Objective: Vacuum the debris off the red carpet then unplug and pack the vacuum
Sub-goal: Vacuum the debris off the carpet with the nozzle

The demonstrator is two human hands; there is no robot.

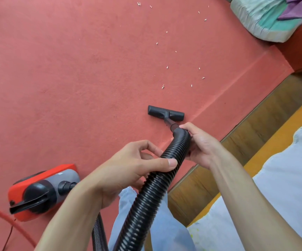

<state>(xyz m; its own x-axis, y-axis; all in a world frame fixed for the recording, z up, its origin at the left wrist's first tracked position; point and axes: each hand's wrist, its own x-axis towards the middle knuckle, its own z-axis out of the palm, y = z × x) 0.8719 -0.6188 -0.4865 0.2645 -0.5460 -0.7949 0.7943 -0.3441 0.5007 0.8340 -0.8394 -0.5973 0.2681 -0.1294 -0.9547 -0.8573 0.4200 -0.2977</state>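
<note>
Nozzle (165, 113): lay flat on red carpet (56, 69).
Debris (167, 67): white scraps, scattered beyond nozzle.
Right hand (199, 144): fingers gripped hose (143, 196) end, just behind nozzle.
Left hand (128, 165): fingers curled round hose, farther behind nozzle.
Vacuum (43, 191): on the carpet, well left of nozzle.

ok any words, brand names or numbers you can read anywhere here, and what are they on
No text can be read here.
vacuum cleaner: a small pale mark on its grey top panel, too blurred to read.
hose, floor nozzle, red carpet: no print visible.
</note>
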